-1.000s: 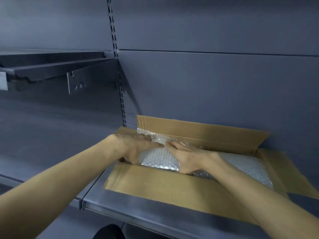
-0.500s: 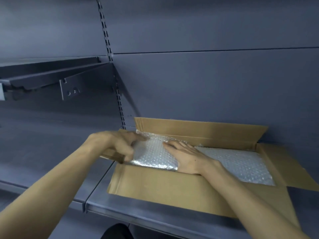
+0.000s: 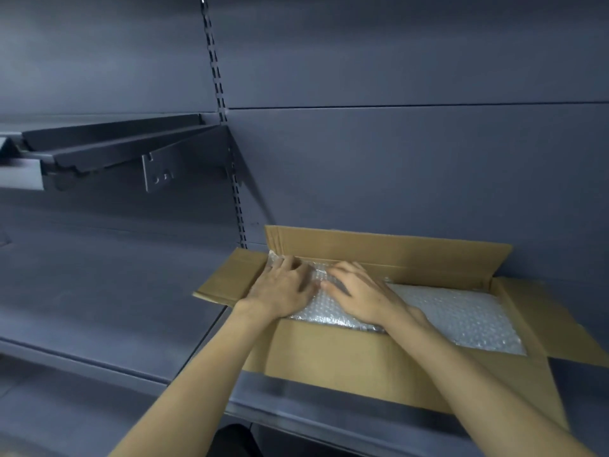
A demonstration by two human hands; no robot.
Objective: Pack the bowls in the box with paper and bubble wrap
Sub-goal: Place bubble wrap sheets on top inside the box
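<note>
1. Open cardboard box on a grey shelf, against the shelf's back wall, right of the slotted upright.
2. All four flaps folded out: back flap upright against the wall, left flap lying over the shelf, right flap spread toward the shelf's right end, front flap hanging over the shelf's front edge.
3. Bubble wrap inside the box, covering the whole opening from left end to right end.
4. No bowls or paper visible; whatever lies under the wrap is hidden.
5. Left hand palm down on the wrap at the box's left end, fingers straight, slightly spread, tips at the back left corner; pressing, not gripping.
6. Right hand palm down just beside the left one, fingers straight and close together, pointing toward the back left corner, also flat on the wrap.
7. Thumbs of both hands nearly touching over the wrap.
8. Wrap raised and crinkled under the hands, flatter toward the right end.
9. Second shelf on a bracket higher up, left of the upright.
</note>
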